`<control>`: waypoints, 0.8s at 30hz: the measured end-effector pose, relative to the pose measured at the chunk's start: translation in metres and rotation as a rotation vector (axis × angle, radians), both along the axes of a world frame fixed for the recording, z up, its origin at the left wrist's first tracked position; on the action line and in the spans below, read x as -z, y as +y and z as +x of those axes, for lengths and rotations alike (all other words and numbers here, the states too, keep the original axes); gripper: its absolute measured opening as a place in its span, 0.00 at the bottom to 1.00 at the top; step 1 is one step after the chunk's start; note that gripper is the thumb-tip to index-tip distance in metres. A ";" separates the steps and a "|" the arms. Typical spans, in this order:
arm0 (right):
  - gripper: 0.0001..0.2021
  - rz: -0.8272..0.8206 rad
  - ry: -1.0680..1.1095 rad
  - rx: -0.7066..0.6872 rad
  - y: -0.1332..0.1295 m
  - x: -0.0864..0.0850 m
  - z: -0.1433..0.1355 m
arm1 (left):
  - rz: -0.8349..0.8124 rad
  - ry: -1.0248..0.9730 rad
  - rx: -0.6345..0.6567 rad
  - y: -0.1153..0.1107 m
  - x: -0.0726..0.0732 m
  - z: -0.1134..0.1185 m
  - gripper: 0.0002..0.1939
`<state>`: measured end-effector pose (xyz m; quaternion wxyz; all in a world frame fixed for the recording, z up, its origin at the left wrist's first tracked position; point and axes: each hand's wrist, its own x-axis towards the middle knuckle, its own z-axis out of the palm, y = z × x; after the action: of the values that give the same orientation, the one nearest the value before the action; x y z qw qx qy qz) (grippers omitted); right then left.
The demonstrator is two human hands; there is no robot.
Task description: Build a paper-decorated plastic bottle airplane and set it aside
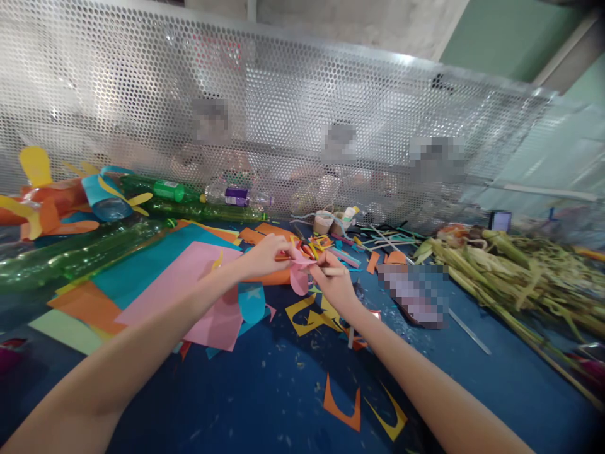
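Over the middle of the table, my left hand is closed, its thumb and fingers pinching a cut pink paper piece. My right hand meets it from the other side, fingertips closed at the paper's right edge. A pale, thin stick pokes out of the right hand; whether it is a pencil cannot be made out. Below my left wrist lies a large pink paper sheet on top of a blue sheet. A blue paper shape with a star is just left of the hands.
Green plastic bottles and paper-wrapped bottles with petals stand or lie left. Yellow offcuts and an orange offcut are scattered in front. Straws, cups and dried husks lie behind and right, before a perforated metal panel.
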<state>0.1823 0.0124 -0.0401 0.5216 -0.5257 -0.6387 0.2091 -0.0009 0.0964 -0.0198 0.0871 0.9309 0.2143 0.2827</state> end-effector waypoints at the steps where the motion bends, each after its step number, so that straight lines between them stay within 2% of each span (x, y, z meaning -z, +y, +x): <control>1: 0.10 0.001 0.004 -0.008 0.000 0.000 0.000 | -0.001 -0.003 0.000 0.000 0.000 0.000 0.07; 11: 0.08 -0.020 0.068 -0.062 0.000 0.000 -0.001 | -0.016 -0.004 0.007 -0.002 -0.001 0.000 0.07; 19: 0.11 -0.026 0.099 -0.059 0.004 0.007 -0.001 | 0.021 -0.003 0.012 -0.001 -0.003 0.001 0.09; 24: 0.12 -0.032 0.202 -0.067 0.003 0.002 -0.001 | 0.033 -0.020 0.012 -0.001 -0.001 0.001 0.07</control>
<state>0.1816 0.0149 -0.0421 0.5674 -0.4886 -0.5967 0.2886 0.0000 0.0958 -0.0193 0.0755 0.9306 0.2029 0.2951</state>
